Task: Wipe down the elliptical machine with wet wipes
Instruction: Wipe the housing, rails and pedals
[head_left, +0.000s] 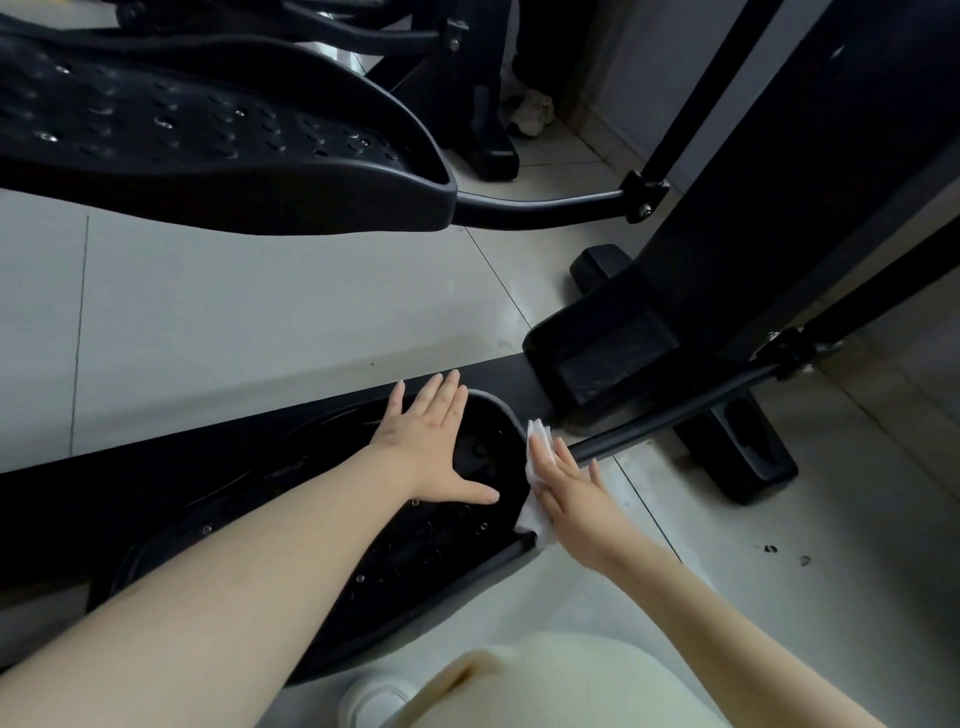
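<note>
Head view: the elliptical machine (753, 208) fills the frame, black against a pale tiled floor (260, 301); its near pedal (415, 561) lies low in front of the person, the far pedal (208, 130) sits raised at the upper left. The left hand (441, 447) lies flat on the front end of the near pedal, palm down, fingers spread and thumb stretched out to the side; it holds nothing. The right hand (571, 493) has its fingers straight and presses a white wet wipe (537, 447) against the pedal's right rim; the wipe shows above and below the fingers, folded over the edge. Just beyond the wipe a black bar (675, 415) runs up and right from the pedal to a joint; a black base foot (743, 457) rests on the floor under it. A knee in pale trousers (571, 686) and a white shoe (374, 701) show at the bottom edge.
</note>
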